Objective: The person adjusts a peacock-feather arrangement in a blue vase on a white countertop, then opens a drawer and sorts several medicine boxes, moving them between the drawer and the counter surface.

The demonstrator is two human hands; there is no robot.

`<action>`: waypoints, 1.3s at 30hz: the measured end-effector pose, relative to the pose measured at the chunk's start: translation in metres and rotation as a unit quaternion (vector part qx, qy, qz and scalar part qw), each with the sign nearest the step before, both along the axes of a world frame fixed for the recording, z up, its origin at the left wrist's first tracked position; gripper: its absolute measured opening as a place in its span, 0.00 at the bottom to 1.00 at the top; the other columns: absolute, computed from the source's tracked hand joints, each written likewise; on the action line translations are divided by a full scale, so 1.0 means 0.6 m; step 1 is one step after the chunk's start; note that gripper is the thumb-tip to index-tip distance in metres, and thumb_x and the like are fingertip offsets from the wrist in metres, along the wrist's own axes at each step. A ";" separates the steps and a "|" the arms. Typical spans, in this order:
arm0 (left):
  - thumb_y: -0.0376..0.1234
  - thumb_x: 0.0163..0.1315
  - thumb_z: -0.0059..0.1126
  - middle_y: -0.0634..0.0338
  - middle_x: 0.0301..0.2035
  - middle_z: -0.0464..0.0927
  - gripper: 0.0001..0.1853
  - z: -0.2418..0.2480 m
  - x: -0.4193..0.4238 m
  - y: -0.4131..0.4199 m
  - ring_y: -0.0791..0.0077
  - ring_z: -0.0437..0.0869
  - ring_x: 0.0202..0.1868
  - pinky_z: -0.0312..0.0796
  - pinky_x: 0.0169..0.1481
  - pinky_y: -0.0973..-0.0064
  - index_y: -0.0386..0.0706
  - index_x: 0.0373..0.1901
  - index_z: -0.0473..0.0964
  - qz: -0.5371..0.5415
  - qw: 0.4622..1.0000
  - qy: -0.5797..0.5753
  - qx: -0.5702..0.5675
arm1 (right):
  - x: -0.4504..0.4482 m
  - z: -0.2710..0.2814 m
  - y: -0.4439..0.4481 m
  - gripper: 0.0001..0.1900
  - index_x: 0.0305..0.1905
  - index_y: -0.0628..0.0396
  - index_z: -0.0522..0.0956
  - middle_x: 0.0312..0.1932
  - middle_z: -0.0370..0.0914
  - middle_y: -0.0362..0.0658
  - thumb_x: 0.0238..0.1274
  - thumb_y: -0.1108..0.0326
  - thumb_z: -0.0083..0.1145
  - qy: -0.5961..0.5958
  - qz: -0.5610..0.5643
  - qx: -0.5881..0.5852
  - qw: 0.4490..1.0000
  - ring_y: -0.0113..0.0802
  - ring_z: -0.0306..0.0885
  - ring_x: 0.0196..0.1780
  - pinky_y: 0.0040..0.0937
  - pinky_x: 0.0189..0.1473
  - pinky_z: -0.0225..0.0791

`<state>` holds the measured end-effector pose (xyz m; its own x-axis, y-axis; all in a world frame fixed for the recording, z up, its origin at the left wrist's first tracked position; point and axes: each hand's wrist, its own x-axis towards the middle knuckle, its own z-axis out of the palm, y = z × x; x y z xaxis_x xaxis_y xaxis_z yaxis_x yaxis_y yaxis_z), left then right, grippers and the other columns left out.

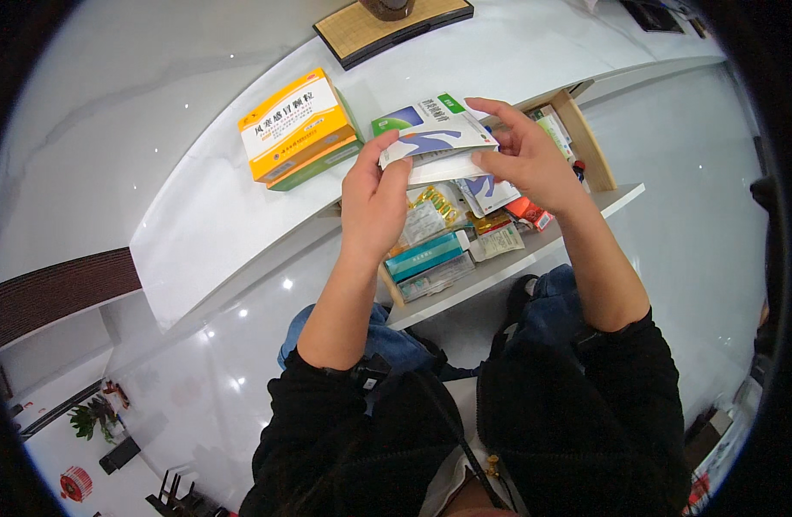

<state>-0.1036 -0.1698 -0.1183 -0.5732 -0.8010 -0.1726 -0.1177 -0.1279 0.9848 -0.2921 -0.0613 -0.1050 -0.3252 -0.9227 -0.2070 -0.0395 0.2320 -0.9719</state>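
A flat white medicine packet (435, 132) with purple and green print is held up between both hands, over the open drawer (599, 142). My left hand (375, 200) pinches its left edge, thumb on the near side. At the opposite end, my right hand (532, 155) grips it with the thumb low and the index finger at the top corner. The packet's near edge gapes, showing a white inner part (444, 169). Directly below lies a similar packet (490, 195) in the drawer, partly hidden. Near it are a blister pack (441, 204) and a red box (530, 213).
A yellow-and-white medicine box (296, 126) rests on a green box (325, 161) on the white counter (228, 220). Farther back stands a bamboo-topped tray (396, 35). A teal box (427, 255) and a clear plastic case (437, 278) lie in the drawer's near left corner.
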 end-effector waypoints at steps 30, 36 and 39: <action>0.36 0.66 0.61 0.43 0.65 0.66 0.36 -0.068 -0.006 -0.001 0.60 0.70 0.65 0.64 0.68 0.66 0.35 0.72 0.57 -0.089 0.943 -0.162 -0.277 | -0.141 -0.345 0.084 0.19 0.42 0.66 0.82 0.39 0.84 0.51 0.50 0.62 0.72 0.009 -0.021 0.326 0.945 0.40 0.82 0.41 0.36 0.42 0.76; 0.40 0.62 0.66 0.48 0.42 0.83 0.21 -0.003 0.023 0.010 0.65 0.85 0.42 0.76 0.48 0.70 0.34 0.49 0.77 -0.148 0.972 -0.149 -0.104 | -0.226 -0.174 0.143 0.11 0.44 0.56 0.78 0.31 0.81 0.37 0.57 0.71 0.67 -0.152 -0.012 0.244 0.958 0.24 0.78 0.30 0.22 0.32 0.71; 0.41 0.61 0.67 0.50 0.37 0.84 0.20 0.000 0.017 0.023 0.70 0.86 0.35 0.77 0.42 0.72 0.33 0.44 0.78 -0.174 0.967 -0.151 -0.106 | -0.236 -0.109 0.165 0.13 0.47 0.58 0.78 0.36 0.84 0.41 0.57 0.71 0.66 -0.154 0.004 0.203 0.967 0.25 0.82 0.33 0.23 0.35 0.75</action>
